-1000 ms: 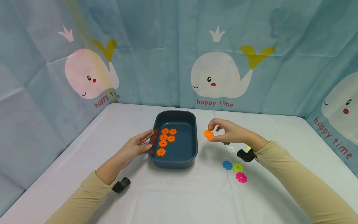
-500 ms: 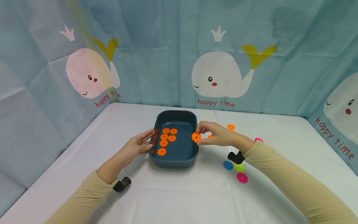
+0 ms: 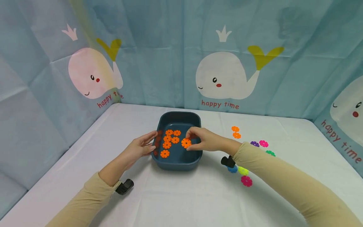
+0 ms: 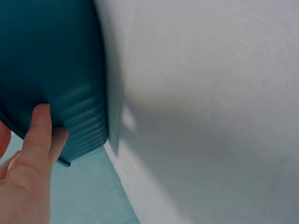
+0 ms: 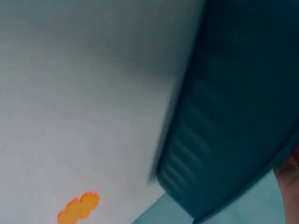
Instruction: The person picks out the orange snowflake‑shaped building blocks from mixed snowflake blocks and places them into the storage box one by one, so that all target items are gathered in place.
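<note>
Blue whale-print curtain (image 3: 160, 66), white tabletop (image 3: 181, 198) with near side cut off, dark tray (image 3: 175, 166) near tabletop's back edge, left hand (image 3: 141, 145) straight-fingered against tray's left wall, right hand (image 3: 205, 139) pinching orange disc (image 3: 183, 143) over tray's right half, blue disc (image 3: 232, 170) partly hidden by wrist camera (image 3: 227, 161)

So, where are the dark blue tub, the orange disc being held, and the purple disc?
Dark blue tub (image 3: 176, 167): head view, near outer wall.
Held orange notched disc (image 3: 186, 143): head view, middle of its face.
Purple notched disc (image 3: 255, 144): head view, middle of its visible face.
</note>
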`<act>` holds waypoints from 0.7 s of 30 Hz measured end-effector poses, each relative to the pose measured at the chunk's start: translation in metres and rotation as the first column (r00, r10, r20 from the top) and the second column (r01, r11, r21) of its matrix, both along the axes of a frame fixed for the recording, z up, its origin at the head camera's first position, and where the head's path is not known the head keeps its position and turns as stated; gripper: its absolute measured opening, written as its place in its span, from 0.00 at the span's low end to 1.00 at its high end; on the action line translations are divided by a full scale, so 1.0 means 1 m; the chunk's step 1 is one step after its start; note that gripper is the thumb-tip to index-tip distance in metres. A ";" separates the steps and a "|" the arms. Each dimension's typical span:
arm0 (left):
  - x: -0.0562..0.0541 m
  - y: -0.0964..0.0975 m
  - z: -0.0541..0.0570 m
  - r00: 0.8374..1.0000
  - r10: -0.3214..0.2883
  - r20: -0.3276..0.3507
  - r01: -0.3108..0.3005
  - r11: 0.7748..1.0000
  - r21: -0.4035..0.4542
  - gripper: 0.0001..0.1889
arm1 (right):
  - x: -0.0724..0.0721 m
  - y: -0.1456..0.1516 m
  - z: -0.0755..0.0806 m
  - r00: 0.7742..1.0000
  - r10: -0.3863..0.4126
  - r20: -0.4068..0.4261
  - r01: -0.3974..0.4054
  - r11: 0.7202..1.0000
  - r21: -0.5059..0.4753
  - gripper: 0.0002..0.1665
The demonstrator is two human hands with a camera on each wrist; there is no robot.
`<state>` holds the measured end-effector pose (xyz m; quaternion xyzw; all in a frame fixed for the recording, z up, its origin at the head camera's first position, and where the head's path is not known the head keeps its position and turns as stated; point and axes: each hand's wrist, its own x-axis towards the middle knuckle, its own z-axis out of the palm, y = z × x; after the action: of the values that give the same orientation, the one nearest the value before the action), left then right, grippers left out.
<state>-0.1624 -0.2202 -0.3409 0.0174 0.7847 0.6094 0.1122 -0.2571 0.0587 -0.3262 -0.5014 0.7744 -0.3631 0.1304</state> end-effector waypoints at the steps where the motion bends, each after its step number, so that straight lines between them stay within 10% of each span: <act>1: 0.000 0.000 0.000 1.000 0.000 -0.001 0.000 1.000 -0.001 0.33 | -0.001 -0.003 -0.001 1.000 -0.008 0.000 0.008 1.000 0.011 0.17; 11: -0.002 0.002 -0.001 1.000 -0.007 -0.004 0.007 1.000 0.003 0.33 | -0.008 -0.027 -0.009 0.996 -0.086 -0.035 0.090 0.987 0.131 0.18; 21: -0.001 -0.002 -0.002 0.999 -0.034 -0.020 0.035 0.999 0.025 0.32 | -0.014 -0.057 -0.012 0.981 -0.104 -0.166 0.163 0.902 0.400 0.18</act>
<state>-0.1631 -0.2222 -0.3428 0.0381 0.7776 0.6170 0.1148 -0.2712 0.0017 -0.3382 -0.4325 0.8733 -0.1637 0.1532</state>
